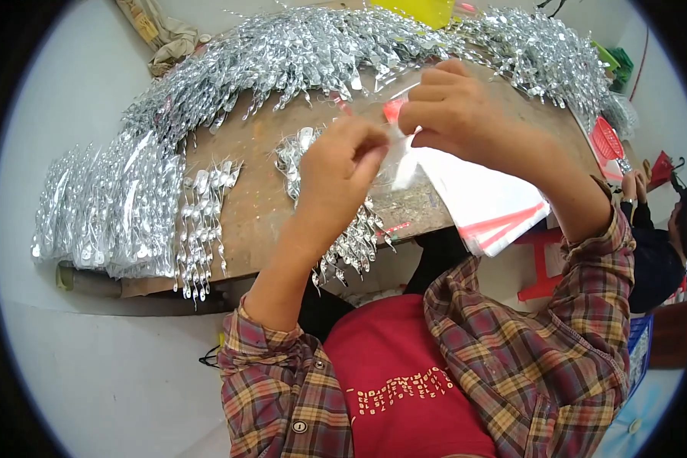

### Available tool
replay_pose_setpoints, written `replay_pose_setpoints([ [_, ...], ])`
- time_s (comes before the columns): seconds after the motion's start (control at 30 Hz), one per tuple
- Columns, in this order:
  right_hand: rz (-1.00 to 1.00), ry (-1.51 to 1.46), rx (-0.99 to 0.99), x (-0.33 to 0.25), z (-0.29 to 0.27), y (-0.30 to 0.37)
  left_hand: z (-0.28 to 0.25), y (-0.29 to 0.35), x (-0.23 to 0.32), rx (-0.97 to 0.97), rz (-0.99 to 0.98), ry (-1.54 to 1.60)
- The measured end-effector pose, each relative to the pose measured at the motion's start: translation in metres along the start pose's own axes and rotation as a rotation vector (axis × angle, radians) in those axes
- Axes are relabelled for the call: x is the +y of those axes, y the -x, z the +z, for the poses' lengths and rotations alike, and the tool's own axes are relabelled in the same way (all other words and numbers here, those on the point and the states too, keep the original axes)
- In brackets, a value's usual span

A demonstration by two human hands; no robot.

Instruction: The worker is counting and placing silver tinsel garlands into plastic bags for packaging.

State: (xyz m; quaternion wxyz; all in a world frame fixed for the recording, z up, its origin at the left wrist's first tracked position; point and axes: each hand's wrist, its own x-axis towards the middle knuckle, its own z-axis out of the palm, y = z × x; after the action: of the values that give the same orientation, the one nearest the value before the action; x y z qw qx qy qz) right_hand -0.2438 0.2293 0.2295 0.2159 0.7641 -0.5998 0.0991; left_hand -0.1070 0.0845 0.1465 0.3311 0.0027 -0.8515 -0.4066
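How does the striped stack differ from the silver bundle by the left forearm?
Colour: the striped stack is white with red stripes; the silver bundle is shiny silver.
Shape: the striped stack is flat and broad; the silver bundle is a tangle of small pieces.
Both reach past the table's near edge.

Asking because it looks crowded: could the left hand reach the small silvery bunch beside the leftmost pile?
Probably yes: the small silvery bunch lies uncovered, bare tabletop on its right, though the left hand seems busy with clear plastic.
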Motion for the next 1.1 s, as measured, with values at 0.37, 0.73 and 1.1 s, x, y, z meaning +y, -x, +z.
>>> replay_pose_setpoints([
  [0.37, 0.31, -0.463, -0.146, 0.018, -0.007, 0.008, -0.023, 0.002, 0.011, -0.121, 0.1, -0.206],
  [0.73, 0.163, 0.31, 0.43, -0.013, 0.016, 0.006, -0.01, 0.01, 0.017, 0.043, 0.005, -0.205],
  [1.1, 0.303, -0.132, 0.196, -0.021, 0.021, 0.04, -0.006, 0.018, 0.035, -0.149, 0.146, -0.003],
])
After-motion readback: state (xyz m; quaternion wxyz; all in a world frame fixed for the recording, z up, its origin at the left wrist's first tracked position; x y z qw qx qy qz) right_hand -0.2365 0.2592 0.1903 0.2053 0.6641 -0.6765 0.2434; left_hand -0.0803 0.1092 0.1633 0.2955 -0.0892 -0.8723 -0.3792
